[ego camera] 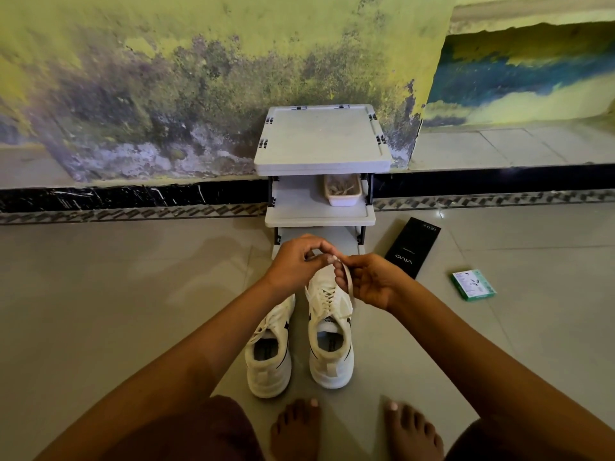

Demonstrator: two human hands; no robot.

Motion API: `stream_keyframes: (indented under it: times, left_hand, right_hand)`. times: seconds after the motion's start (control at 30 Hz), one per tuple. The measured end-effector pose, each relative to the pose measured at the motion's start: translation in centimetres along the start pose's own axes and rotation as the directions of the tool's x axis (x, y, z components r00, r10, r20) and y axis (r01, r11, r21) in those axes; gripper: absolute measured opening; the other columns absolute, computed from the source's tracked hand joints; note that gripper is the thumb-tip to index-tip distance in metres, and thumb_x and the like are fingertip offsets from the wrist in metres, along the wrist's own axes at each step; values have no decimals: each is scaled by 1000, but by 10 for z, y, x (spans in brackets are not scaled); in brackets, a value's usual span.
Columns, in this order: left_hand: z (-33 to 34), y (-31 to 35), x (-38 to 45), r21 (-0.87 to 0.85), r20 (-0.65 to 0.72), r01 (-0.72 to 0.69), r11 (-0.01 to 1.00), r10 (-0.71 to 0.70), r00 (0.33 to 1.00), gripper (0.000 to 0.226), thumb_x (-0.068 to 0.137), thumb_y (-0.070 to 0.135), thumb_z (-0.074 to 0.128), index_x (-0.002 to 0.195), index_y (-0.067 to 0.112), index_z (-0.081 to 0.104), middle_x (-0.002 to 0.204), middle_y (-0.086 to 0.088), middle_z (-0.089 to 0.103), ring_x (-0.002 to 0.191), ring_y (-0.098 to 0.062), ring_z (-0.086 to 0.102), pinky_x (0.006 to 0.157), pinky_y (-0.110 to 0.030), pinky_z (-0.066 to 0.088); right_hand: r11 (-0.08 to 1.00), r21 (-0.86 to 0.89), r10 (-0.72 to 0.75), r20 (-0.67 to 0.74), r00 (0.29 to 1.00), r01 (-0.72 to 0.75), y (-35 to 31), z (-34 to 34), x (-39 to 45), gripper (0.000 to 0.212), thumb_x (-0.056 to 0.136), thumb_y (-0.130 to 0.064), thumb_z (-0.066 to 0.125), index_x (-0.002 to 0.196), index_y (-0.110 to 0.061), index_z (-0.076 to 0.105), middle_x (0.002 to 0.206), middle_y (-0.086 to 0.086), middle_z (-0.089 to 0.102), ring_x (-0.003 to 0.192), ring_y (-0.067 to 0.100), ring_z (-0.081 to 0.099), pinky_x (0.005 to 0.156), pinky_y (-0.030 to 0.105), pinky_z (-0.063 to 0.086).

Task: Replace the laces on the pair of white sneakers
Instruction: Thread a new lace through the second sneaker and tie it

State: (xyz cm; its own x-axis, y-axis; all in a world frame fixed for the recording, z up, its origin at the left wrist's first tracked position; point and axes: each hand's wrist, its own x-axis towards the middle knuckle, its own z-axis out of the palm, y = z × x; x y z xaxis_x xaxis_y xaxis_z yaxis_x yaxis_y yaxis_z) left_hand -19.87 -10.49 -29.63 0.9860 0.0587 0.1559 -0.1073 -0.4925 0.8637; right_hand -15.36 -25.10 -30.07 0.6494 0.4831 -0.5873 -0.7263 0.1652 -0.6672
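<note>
A long black rectangular box printed "vivo" lies on the glossy tiled floor at right, a small green-and-white carton beyond it, its print too small to read. Two white low-top sneakers with black side marks stand side by side, toes toward the far grey plastic shelf rack. Over the right sneaker's toe, the left hand and right hand both pinch a flat cream lace, fingers curled closed.
</note>
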Motion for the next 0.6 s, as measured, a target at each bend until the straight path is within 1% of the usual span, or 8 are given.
stream_keyframes:
  times: [0.07, 0.17, 0.27, 0.33, 0.4, 0.47, 0.53, 0.6]
  left_hand:
    - [1, 0, 1, -216, -76, 146, 965, -166, 983, 15, 95, 8, 51, 88, 15, 62, 88, 6, 60, 84, -4, 55, 77, -23, 45]
    - [-6, 4, 8, -711, -77, 259, 654, -439, 895, 23, 101, 11, 37, 83, 17, 50, 93, 0, 65, 98, -18, 59, 87, -42, 45]
    - [-6, 6, 15, -909, -27, 192, 371, -510, 860, 29, 102, 10, 32, 77, 15, 46, 65, -2, 65, 69, -16, 67, 79, -43, 50]
    - [-2, 5, 19, -930, -27, 180, 320, -548, 836, 28, 102, 7, 32, 77, 12, 45, 57, -3, 50, 47, -11, 55, 63, -34, 54]
    - [-5, -10, 18, -881, -73, 220, 419, -579, 812, 26, 101, 6, 32, 78, 14, 44, 58, -1, 37, 39, -6, 37, 45, -21, 44]
    - [-14, -36, 11, -649, -184, 301, 699, -528, 829, 26, 100, 8, 36, 76, 17, 44, 62, 1, 34, 44, -6, 31, 43, -20, 30]
    - [-23, -59, -3, -191, -225, 343, 920, -381, 896, 22, 96, 16, 48, 74, 20, 49, 63, 3, 41, 53, -10, 35, 51, -24, 29]
    - [-27, -76, -16, 256, -91, 267, 929, -251, 964, 14, 90, 28, 60, 79, 21, 58, 70, 4, 52, 63, -13, 46, 57, -26, 33]
  right_hand:
    - [996, 36, -82, -17, 997, 82, 0, -3, 0, 17, 94, -9, 49, 86, -1, 62, 77, 10, 65, 74, 19, 61, 72, 30, 54]
    - [926, 239, -286, -61, 956, 292, -2, -6, 3, 14, 97, -13, 45, 92, -7, 56, 86, 8, 71, 87, 20, 66, 79, 33, 53]
    - [876, 342, -349, -40, 936, 341, -1, 1, 3, 21, 99, -14, 39, 83, -8, 52, 70, 5, 69, 71, 17, 69, 72, 31, 58]
    - [890, 312, -327, -68, 943, 331, 0, 1, 5, 30, 100, -14, 37, 71, -10, 46, 52, 0, 52, 51, 13, 55, 61, 28, 55]
    - [933, 36, -350, -124, 928, 357, 3, -13, 11, 30, 100, -18, 39, 70, -14, 41, 53, -2, 40, 50, 11, 36, 53, 24, 42]
    - [809, -485, -440, -126, 889, 332, 10, -36, 18, 22, 97, -25, 48, 77, -17, 43, 65, -2, 42, 56, 10, 38, 53, 21, 35]
    - [414, -877, -499, 4, 866, 242, 19, -60, 24, 15, 92, -31, 57, 86, -19, 51, 80, -2, 54, 71, 12, 51, 60, 22, 37]
    - [-2, -992, -377, 115, 919, 124, 27, -74, 27, 24, 89, -40, 59, 98, -19, 61, 96, 0, 62, 88, 16, 57, 66, 22, 38]
